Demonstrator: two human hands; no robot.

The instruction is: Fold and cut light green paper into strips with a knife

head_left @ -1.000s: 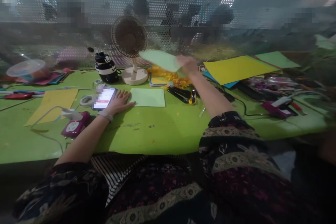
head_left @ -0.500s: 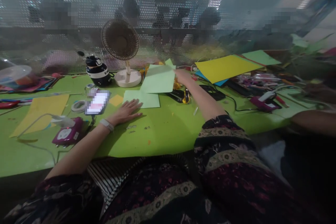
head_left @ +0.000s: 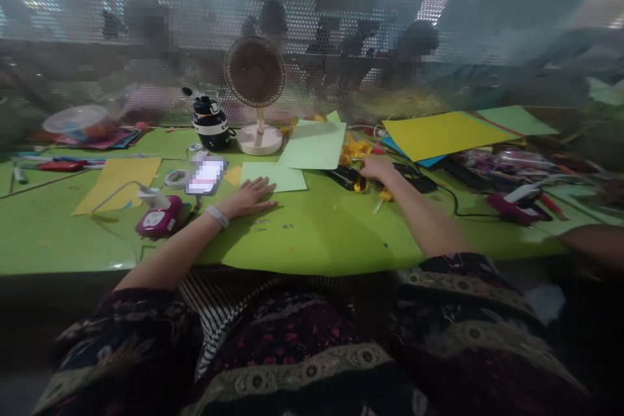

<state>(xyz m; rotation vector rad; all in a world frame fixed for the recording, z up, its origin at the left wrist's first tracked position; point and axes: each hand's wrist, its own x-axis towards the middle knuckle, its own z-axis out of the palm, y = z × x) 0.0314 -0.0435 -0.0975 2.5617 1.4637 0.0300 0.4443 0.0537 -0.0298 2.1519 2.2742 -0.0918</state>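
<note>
My left hand [head_left: 251, 198] lies flat with fingers spread, its fingertips at the lower edge of a light green paper sheet [head_left: 287, 179]. A second light green sheet [head_left: 312, 146] rests above and partly over it. My right hand [head_left: 379, 169] is at the right of these sheets, fingers curled down; what they hold, if anything, is too small to make out. Right by its fingers are a black-and-yellow tool [head_left: 345, 177] and yellow paper pieces [head_left: 355, 148]. Below the hand lies a small clear stick [head_left: 377, 207] with a yellow bit at its upper end.
To the left are a phone [head_left: 205, 177], a tape roll [head_left: 175, 179], a purple plug adapter [head_left: 160, 218] and yellow paper [head_left: 121, 179]. Behind stand a fan [head_left: 258, 136] and a black bottle [head_left: 212, 133]. Yellow card [head_left: 448, 133] and another person's arm [head_left: 595, 242] are at the right.
My right hand has come back from the far edge of the upper green sheet, toward me and right, to the black-and-yellow tool. My left hand stays flat. The view has swung left.
</note>
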